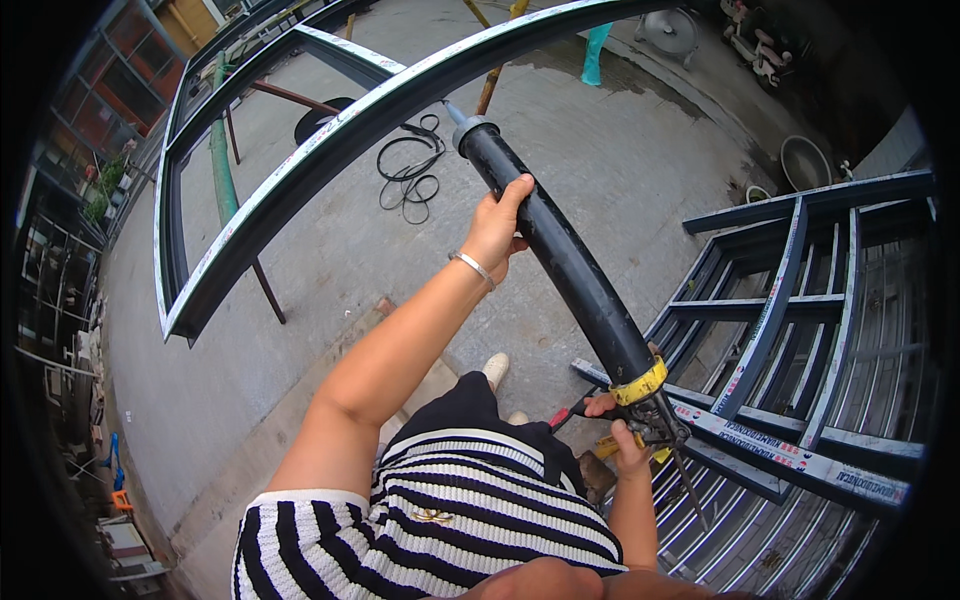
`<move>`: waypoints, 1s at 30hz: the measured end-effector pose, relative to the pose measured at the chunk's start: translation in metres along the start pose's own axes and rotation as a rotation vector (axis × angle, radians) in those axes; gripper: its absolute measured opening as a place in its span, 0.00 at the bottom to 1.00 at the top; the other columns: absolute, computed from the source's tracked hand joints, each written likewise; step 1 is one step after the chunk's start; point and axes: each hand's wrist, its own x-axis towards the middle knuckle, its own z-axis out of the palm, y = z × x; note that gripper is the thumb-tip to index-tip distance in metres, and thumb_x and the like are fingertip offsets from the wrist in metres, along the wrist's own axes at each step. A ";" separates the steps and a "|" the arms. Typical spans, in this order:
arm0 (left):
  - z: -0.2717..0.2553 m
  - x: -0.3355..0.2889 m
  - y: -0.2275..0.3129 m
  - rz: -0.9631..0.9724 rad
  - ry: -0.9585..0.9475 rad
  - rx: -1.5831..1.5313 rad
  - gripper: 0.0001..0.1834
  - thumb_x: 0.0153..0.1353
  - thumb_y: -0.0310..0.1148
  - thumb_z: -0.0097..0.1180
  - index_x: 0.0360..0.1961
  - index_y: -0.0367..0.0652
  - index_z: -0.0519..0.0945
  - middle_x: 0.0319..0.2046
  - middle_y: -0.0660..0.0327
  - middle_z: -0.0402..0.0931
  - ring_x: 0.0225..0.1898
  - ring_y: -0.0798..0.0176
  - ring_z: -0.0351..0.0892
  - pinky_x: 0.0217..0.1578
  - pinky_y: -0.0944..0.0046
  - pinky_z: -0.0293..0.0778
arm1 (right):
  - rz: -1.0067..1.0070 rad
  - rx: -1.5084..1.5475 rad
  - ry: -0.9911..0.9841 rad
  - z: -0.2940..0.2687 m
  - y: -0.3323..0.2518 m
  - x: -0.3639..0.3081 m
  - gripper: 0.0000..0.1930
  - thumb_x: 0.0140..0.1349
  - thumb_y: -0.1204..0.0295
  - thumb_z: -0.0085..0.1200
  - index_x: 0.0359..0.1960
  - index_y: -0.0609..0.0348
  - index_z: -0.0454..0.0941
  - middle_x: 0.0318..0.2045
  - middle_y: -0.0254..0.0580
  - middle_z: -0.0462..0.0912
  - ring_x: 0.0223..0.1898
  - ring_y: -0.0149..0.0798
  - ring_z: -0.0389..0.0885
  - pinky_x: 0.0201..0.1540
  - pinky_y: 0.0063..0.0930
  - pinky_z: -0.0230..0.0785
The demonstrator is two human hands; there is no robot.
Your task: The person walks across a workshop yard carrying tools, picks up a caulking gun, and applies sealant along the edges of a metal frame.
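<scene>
A long black caulking gun [575,265] slants across the middle of the head view, from upper left to lower right. My left hand [498,222] is closed around its barrel near the front, thumb on top. At the rear, below the yellow collar, my right hand [622,435] grips the handle and trigger; some of its fingers are hidden. The grey nozzle [457,113] points at the dark side of a window frame [330,130], a large metal frame with protective film along its edges. Whether the tip touches the frame I cannot tell.
The frame rests on a stand with a green bar [222,165]. A black strap [410,170] lies coiled on the concrete. More metal frames [790,310] are stacked at the right. Farther back are a basin [805,162], a round fan [668,35] and a scooter [765,55].
</scene>
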 end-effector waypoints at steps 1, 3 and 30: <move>-0.001 0.008 0.000 -0.003 0.015 -0.001 0.29 0.57 0.56 0.60 0.45 0.42 0.70 0.31 0.63 0.74 0.33 0.66 0.77 0.30 0.62 0.73 | -0.020 0.058 0.000 0.004 0.002 0.009 0.17 0.59 0.62 0.54 0.42 0.64 0.74 0.36 0.45 0.77 0.42 0.43 0.76 0.54 0.46 0.67; -0.007 0.025 0.004 -0.012 0.059 0.004 0.30 0.57 0.57 0.60 0.45 0.42 0.69 0.31 0.64 0.73 0.32 0.66 0.77 0.28 0.63 0.72 | 0.015 0.120 0.005 0.008 0.003 0.026 0.17 0.58 0.63 0.54 0.42 0.64 0.73 0.37 0.46 0.77 0.42 0.44 0.77 0.54 0.46 0.67; -0.023 0.044 0.034 -0.052 0.034 -0.142 0.24 0.62 0.53 0.56 0.46 0.45 0.68 0.34 0.63 0.73 0.33 0.66 0.78 0.36 0.58 0.80 | 0.157 0.011 0.088 0.037 -0.033 0.061 0.23 0.52 0.53 0.61 0.38 0.60 0.71 0.33 0.43 0.75 0.38 0.43 0.76 0.51 0.45 0.67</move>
